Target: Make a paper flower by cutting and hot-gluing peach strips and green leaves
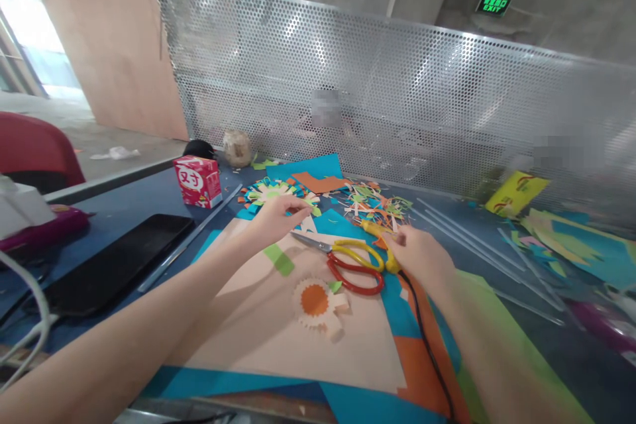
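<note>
My left hand (275, 217) reaches forward, its fingers pinched on the edge of a paper flower (271, 191) with cream petals and blue and orange bits. My right hand (420, 253) is closed round a yellow glue gun (373, 230) whose nozzle points left; its black cord (426, 344) trails back along my forearm. Between the hands lie scissors (354, 266) with yellow and red handles. Nearer to me, a cream toothed paper disc with an orange centre (315, 300) rests on a peach sheet (258, 338).
A perforated metal screen (397, 93) walls off the table's far side. A red carton (197, 180) and a black tablet (119, 265) lie at the left. Paper scraps (375, 202), clear glue sticks (472, 233) and coloured sheets (571, 238) cover the right.
</note>
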A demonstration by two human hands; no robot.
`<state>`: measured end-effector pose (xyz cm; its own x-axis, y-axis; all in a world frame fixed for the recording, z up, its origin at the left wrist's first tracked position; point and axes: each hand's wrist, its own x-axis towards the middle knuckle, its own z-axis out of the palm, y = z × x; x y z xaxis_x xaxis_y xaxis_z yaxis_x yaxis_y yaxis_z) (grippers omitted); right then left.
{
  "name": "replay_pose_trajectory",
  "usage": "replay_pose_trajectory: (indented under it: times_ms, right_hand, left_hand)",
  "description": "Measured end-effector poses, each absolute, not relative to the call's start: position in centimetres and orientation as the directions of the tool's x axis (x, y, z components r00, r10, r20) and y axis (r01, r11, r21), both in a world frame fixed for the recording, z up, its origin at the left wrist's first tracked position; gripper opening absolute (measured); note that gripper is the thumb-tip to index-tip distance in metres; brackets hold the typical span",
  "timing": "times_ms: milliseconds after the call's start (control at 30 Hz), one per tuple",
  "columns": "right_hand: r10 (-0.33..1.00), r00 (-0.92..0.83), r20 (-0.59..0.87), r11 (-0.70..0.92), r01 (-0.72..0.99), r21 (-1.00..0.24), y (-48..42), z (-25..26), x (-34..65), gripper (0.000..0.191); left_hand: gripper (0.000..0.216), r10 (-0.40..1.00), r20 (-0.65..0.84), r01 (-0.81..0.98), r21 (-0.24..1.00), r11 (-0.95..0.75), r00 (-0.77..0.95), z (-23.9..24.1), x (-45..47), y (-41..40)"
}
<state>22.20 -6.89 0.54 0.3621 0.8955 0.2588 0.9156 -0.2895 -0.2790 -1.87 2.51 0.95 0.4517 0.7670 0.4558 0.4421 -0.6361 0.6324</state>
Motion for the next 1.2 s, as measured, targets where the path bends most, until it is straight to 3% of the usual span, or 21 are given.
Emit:
replay_pose_trajectory:
  times_ms: [100,200,467,667,933,1200]
  right_hand:
    - [0.992,0.055,0.113,-0.021,0.958,-0.286,-8.8,0.8,18.9,0.041]
    - [0.993,-0.088,0.078,0.106,0.957,-0.269,-10.1,0.6,16.3,0.045]
    - [0.992,-0.125,0.032,0.129,0.956,-0.265,-11.0,0.3,15.2,0.024]
    - [0.977,-0.200,0.072,0.211,0.888,-0.407,-10.6,-0.2,14.9,0.015]
    - [0.982,-0.079,0.174,0.186,0.603,-0.776,-9.2,-0.8,16.0,0.015]
    - [0.957,0.131,0.260,0.202,0.345,-0.916,-8.3,-0.2,17.5,0.018]
  left_hand:
    - [0.025,0.764,0.453,0.449,0.624,-0.640,0.460,0.9,-1.9,2.5]
    - [0.025,0.755,0.457,0.436,0.623,-0.649,0.471,0.6,-1.9,2.7]
    - [0.025,0.731,0.480,0.421,0.604,-0.677,0.485,0.1,-1.7,2.5]
    - [0.022,0.731,0.425,0.402,0.633,-0.662,0.534,0.1,-1.1,1.6]
    - [0.022,0.784,0.349,0.382,0.724,-0.574,0.514,0.3,-1.0,1.2]
    - [0.019,0.805,0.287,0.276,0.836,-0.475,0.519,0.9,-0.5,0.3]
